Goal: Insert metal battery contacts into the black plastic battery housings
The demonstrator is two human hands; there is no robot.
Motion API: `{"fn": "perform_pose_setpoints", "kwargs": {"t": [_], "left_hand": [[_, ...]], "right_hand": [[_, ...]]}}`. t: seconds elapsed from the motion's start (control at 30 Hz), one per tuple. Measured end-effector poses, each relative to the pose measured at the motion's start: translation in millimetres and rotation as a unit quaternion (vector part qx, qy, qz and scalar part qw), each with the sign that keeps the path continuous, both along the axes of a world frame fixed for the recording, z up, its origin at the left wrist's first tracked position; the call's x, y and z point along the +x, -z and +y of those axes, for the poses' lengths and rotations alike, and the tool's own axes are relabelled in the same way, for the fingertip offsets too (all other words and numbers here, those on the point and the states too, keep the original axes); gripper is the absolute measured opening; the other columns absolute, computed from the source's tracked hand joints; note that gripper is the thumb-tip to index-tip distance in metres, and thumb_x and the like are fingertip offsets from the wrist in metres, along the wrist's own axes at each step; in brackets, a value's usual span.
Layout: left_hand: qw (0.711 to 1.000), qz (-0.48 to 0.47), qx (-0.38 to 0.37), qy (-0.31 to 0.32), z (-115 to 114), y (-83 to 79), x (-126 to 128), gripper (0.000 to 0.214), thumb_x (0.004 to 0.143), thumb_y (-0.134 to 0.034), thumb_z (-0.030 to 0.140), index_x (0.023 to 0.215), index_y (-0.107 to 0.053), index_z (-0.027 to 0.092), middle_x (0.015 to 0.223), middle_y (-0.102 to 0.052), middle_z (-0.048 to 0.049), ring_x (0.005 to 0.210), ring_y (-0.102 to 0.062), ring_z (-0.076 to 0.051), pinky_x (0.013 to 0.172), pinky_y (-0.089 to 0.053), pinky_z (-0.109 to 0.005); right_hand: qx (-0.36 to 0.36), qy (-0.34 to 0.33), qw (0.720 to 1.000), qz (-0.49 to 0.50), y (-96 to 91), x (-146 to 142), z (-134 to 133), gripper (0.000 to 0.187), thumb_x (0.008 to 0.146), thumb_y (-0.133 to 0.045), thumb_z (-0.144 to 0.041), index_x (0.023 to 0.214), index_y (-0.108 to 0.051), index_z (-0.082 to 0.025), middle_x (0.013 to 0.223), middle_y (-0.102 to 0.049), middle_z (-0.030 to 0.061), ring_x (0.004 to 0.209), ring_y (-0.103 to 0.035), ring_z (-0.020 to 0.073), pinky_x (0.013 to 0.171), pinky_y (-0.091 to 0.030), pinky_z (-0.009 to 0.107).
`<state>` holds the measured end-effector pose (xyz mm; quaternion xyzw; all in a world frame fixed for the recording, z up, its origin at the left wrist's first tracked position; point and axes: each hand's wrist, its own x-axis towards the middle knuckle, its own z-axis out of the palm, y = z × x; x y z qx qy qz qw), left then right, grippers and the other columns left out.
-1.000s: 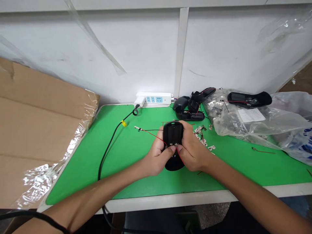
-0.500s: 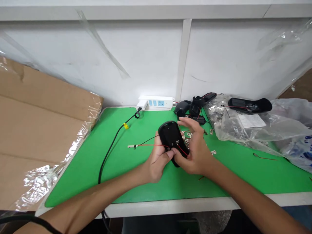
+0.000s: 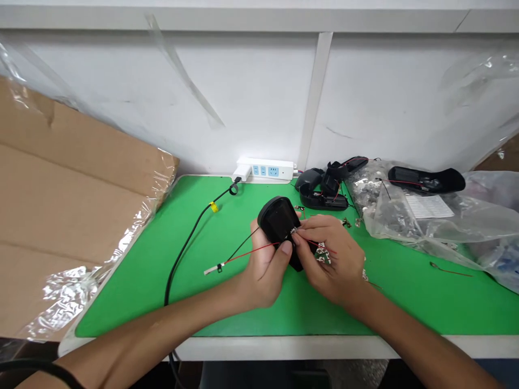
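Observation:
My left hand (image 3: 263,267) grips a black plastic housing (image 3: 278,221) from below, thumb pressed on its face. A red wire and a black wire (image 3: 247,250) trail from it leftward to a small metal tab (image 3: 213,268) over the green mat (image 3: 219,302). My right hand (image 3: 334,256) is curled beside the housing, fingertips pinching a small metal contact (image 3: 293,230) at the housing's surface. Several loose metal contacts (image 3: 323,251) lie under and behind the right hand.
More black housings (image 3: 322,189) with wires sit at the back. A clear plastic bag (image 3: 430,216) with metal parts and another housing (image 3: 425,180) lies right. A white power strip (image 3: 267,169) and black cable (image 3: 182,254) are behind; cardboard (image 3: 68,210) leans left.
The housing has tilted over to the left in my left hand. My right hand went from open fingers beside it to a pinch on a small contact at its face.

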<state>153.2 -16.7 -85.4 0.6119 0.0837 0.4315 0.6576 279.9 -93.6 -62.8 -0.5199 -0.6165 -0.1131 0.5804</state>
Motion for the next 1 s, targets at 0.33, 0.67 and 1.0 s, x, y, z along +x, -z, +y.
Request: {"fn": "perform_pose_setpoints", "kwargs": {"t": [0.33, 0.67, 1.0], "left_hand": [[0.999, 0.003, -0.035, -0.013, -1.6, -6.2, -1.1, 0.038, 0.102, -0.061, 0.031, 0.138, -0.05, 0.027, 0.14, -0.064, -0.009, 0.129, -0.061, -0.025, 0.114, -0.046, -0.044], [0.928, 0.046, -0.334, 0.157, 11.7, -44.9, 3.6, 0.024, 0.083, -0.07, 0.028, 0.104, -0.064, 0.017, 0.095, -0.076, -0.0067, 0.087, -0.075, -0.027, 0.085, -0.059, -0.041], [0.86, 0.066, -0.41, 0.295, 31.5, -35.3, 1.7, 0.031, 0.086, -0.06, 0.034, 0.1, -0.074, 0.01, 0.089, -0.075, -0.0135, 0.076, -0.068, -0.021, 0.066, -0.049, -0.028]], "right_hand": [[-0.002, -0.028, 1.0, 0.003, -1.3, 0.5, -3.4, 0.037, 0.088, -0.073, -0.006, 0.116, -0.065, -0.029, 0.1, -0.074, 0.0053, 0.098, -0.07, 0.0276, 0.086, -0.059, 0.051], [-0.024, -0.077, 0.991, 0.103, -1.0, -6.1, -13.1, 0.054, 0.08, -0.074, -0.028, 0.128, -0.05, -0.026, 0.108, -0.052, 0.0096, 0.093, -0.057, 0.028, 0.075, -0.055, 0.048], [-0.123, -0.214, 0.86, 0.446, -12.7, 4.9, -7.6, 0.016, 0.098, -0.059, -0.024, 0.113, -0.054, -0.027, 0.101, -0.057, 0.0026, 0.088, -0.063, 0.0177, 0.059, -0.061, 0.028]]}}
